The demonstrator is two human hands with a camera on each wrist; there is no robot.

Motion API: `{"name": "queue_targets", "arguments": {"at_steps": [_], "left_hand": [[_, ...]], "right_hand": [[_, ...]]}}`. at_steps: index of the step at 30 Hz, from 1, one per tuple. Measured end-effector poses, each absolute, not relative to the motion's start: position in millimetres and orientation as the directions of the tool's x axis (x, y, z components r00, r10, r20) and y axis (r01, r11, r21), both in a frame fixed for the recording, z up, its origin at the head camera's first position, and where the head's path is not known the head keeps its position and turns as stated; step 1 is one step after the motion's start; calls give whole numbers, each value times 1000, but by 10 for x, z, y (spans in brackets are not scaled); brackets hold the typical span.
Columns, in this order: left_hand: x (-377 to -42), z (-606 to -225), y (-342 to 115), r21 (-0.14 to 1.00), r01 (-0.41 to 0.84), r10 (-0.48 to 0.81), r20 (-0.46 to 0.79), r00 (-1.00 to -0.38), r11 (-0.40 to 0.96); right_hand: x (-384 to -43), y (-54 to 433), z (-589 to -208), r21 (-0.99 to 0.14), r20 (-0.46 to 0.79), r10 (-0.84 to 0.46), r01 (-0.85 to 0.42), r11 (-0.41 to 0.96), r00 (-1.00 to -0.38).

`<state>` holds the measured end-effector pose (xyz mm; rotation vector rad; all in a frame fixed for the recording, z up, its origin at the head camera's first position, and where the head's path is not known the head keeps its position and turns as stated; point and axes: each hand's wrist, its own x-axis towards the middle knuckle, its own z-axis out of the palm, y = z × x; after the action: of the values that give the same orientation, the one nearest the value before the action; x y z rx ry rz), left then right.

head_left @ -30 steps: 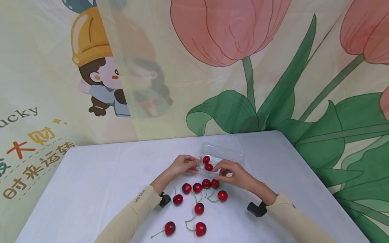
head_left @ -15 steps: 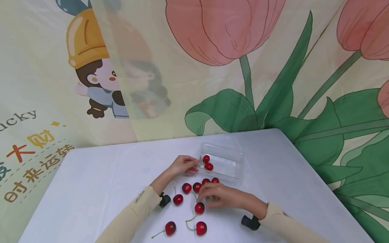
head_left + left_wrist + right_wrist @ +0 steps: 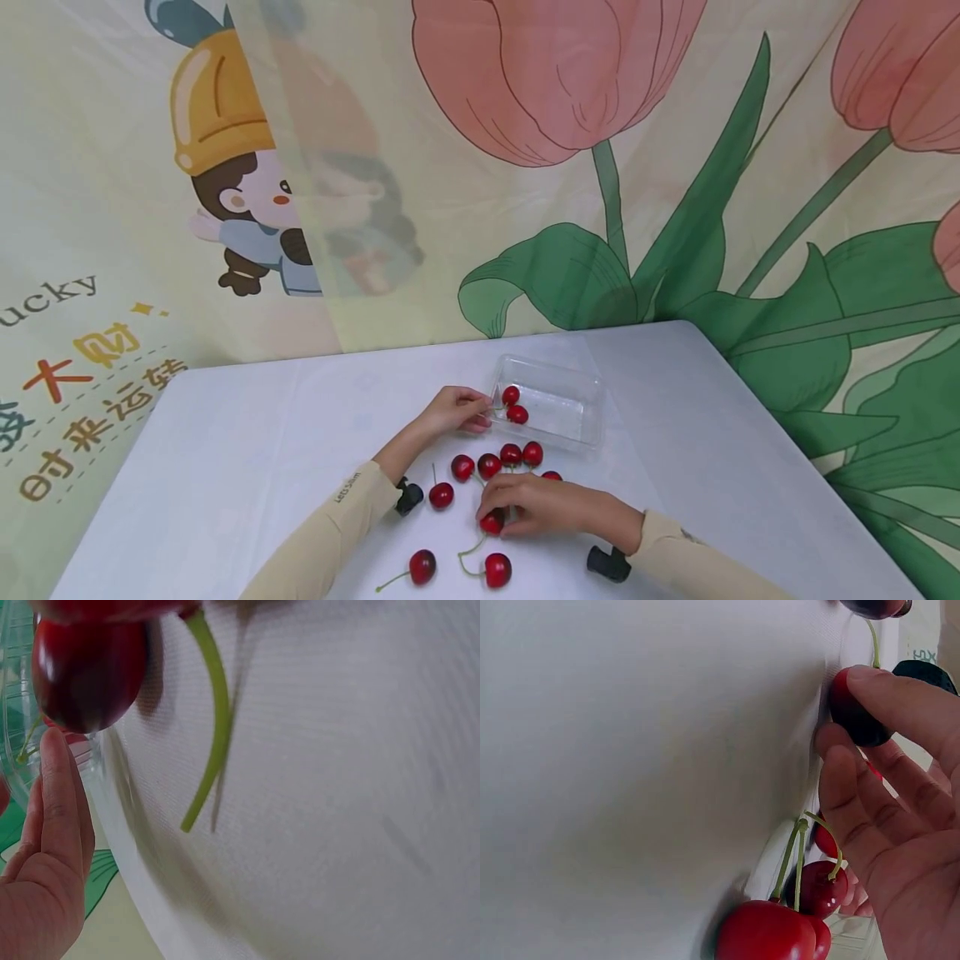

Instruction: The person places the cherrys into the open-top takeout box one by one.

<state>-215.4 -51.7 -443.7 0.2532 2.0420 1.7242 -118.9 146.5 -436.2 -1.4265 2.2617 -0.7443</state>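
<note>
In the head view my right hand (image 3: pixel 551 504) reaches over the loose cherries. Its thumb and fingers close around a dark red cherry (image 3: pixel 859 712), seen between them in the right wrist view. At the near left corner of a clear plastic box (image 3: pixel 558 407), my left hand (image 3: pixel 453 411) pinches the rim with thumb and fingertips. Inside that box, at its left end, lie two cherries (image 3: pixel 517 414). A row of cherries (image 3: pixel 488 466) sits just in front of the box, one partly hidden behind my right hand.
Nearer the front lie a cherry (image 3: pixel 498 570) with a bent stem and another cherry (image 3: pixel 422 567) to its left. One more cherry (image 3: pixel 441 496) is beside my left wrist. White cloth covers the table (image 3: pixel 262 458); a printed curtain (image 3: pixel 390 167) hangs behind it.
My right hand has left the box's near edge, moved toward me over the loose cherries, and now grips one. My left hand stays at the box corner.
</note>
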Motion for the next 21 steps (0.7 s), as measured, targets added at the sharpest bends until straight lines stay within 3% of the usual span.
{"name": "queue_targets", "arguments": {"at_steps": [12, 21], "left_hand": [[-2134, -4446, -513, 969, -150, 431, -223, -874, 196], [-2145, -4440, -529, 970, -132, 444, -213, -870, 205]], "right_hand": [[-1128, 1540, -4334, -654, 59, -904, -700, 286, -424], [-1120, 1583, -4166, -674, 143, -871, -690, 262, -470]]}}
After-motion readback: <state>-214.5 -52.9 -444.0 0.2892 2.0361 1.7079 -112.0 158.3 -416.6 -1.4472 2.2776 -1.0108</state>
